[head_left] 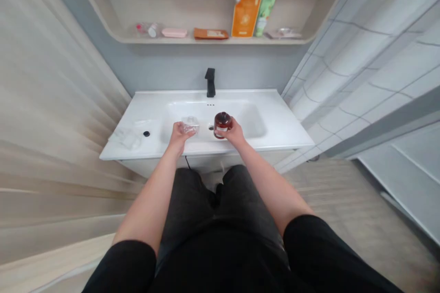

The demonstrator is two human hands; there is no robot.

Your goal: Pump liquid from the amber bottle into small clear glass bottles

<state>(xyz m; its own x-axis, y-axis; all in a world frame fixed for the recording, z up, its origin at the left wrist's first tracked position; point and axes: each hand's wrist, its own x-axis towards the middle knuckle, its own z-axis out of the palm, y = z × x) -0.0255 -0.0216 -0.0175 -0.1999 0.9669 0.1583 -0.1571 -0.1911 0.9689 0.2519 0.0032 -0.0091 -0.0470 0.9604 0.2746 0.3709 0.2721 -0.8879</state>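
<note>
Over the left part of the white sink basin [252, 116], my left hand [179, 134] is closed around a small clear bottle [191, 124]. A dark reddish-brown bottle [222, 123] with a dark top and a pale label is gripped in my right hand [234, 132]. Both are held above the basin, a short gap apart, the brown one roughly upright. The drain [211, 127] shows between them. Part of each bottle is covered by my fingers.
Behind the basin stands a black faucet [210, 82]. On the counter's left lie clear plastic items [129, 139] and a small black round piece [146, 133]. Above, a shelf [144, 40] carries an orange pouch [245, 16], a green tube [265, 13] and a pink box [174, 32].
</note>
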